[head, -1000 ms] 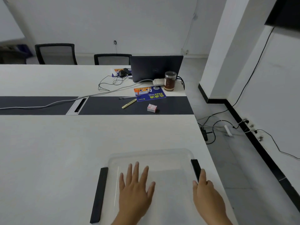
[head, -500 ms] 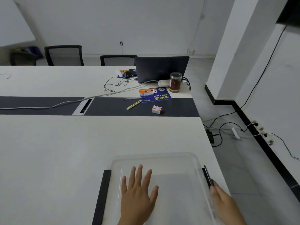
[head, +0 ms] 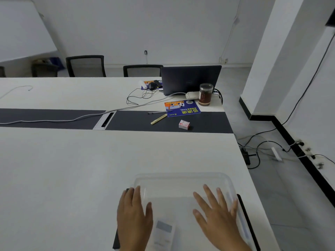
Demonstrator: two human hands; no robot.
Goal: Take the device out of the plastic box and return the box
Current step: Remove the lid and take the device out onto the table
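Observation:
A clear plastic box (head: 181,180) with its lid on sits at the near right of the white table. Black latches run along its left side (head: 116,240) and right side (head: 248,220). Through the lid shows a white device (head: 163,232) with a grey screen. My left hand (head: 133,218) lies over the box's left edge, fingers on the top of the left latch and thumb on the lid. My right hand (head: 215,216) rests flat on the right half of the lid with fingers spread, just inside the right latch.
The table's right edge (head: 253,178) runs close beside the box, with cables on the floor beyond. Across the dark centre strip lie a yellow pen (head: 158,119), a small red-white carton (head: 184,124), a blue booklet (head: 182,108), a jar (head: 205,94) and a laptop (head: 190,79).
My left hand slid from the lid's middle to the left edge and latch. My right hand came off the right latch onto the lid. The device now shows through the lid.

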